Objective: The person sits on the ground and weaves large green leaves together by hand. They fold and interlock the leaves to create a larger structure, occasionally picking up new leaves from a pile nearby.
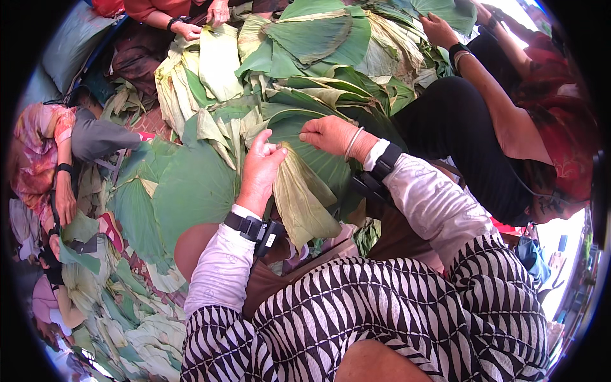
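Note:
My left hand [260, 174] grips the gathered top of a yellowish, withered lotus leaf [305, 205] between thumb and fingers. The leaf hangs in folds over my lap. Just right of its top, my right hand [329, 136] has thumb and forefinger pinched together. A tiny dark bit shows at those fingertips, too small to name. Behind both hands spreads a broad green lotus leaf [291, 122]. To the left of my left hand lies another large green leaf [195, 179], flat and partly overlapping others.
A heap of green and yellowed leaves [320, 38] rises ahead. Across it, a person's hands [191, 31] hold a pale leaf [219, 62]. At right, a co-worker's knee [448, 110] is close to my right arm. More people work at left, above scattered leaves [143, 334].

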Demonstrator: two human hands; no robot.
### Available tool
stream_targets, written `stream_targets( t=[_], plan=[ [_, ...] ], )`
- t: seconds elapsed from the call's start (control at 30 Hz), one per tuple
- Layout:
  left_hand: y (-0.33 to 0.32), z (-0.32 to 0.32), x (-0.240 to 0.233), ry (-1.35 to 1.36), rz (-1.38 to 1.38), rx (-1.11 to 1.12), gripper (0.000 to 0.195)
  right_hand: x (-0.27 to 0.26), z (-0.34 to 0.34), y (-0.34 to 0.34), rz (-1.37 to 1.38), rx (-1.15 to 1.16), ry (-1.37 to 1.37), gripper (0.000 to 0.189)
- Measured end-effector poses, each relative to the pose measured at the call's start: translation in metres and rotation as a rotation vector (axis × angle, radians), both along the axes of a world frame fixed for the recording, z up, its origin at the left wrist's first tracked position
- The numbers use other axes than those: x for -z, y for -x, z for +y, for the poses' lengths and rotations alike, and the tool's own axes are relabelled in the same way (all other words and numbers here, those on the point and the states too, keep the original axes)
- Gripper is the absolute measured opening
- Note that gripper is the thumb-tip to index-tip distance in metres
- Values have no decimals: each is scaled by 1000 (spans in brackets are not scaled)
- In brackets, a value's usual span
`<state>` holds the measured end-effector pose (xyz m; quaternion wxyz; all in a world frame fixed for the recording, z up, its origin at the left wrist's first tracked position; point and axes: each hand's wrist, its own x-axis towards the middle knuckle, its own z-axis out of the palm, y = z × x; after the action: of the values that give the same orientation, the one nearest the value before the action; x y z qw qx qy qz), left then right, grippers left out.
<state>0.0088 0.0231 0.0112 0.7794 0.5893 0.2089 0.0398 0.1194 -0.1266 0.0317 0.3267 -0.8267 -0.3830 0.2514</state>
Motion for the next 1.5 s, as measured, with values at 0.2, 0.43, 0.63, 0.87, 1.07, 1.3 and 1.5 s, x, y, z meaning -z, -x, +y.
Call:
stream_targets(
  t=[0.2,0.43,0.63,0.87,1.07,1.3,1.5],
  plan=[
    [1,12,10,286,21,26,25,3,4,0,-87,-145,33,27],
    [2,0,-3,-166,-166,-108,26,-7,5,6,-40,-91,-58,20],
    [6,-12,-14,-378,-149,-137,25,-10,6,7,14,-74,-105,10],
    [1,-10,5,-84,-146,-77,26,-5,11,11,-148,-5,65,14],
    [2,-3,11,199,-89,-63,21,-5,11,12,-194,-5,83,15],
    [3,-7,3,260,92,112,15,-6,11,18,-263,-55,143,16],
    [6,-6,14,163,169,128,9,-3,10,14,-25,-157,92,14]
  ],
)
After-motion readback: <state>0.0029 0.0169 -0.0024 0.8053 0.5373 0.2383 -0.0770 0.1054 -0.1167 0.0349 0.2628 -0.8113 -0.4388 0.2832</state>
